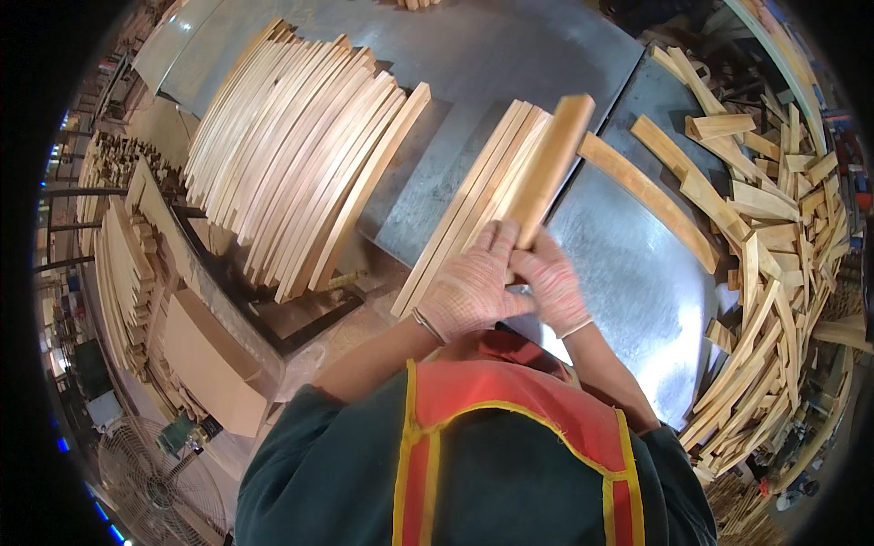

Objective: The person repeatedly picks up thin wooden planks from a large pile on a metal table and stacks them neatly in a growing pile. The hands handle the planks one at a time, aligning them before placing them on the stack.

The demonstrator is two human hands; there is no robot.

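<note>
Both my hands wear pale knitted gloves with a reddish tint. My left hand [469, 284] is closed at the near end of a curved wooden slat [555, 168], its fingers along the slat's left side and its thumb pointing right. On the other side, my right hand [553, 280] grips the same end, fingers partly hidden. The slat is tilted and a little blurred. Just left of it, a small group of wooden slats [473, 200] lies side by side on the metal table [510, 55], reaching under my left hand.
A wide row of curved slats [296, 146] lies to the left. One slat [651, 200] rests alone on the right metal surface [628, 300]. Beyond it is a heap of offcuts [765, 246]. At lower left stand a fan [159, 487] and a brown board [214, 359].
</note>
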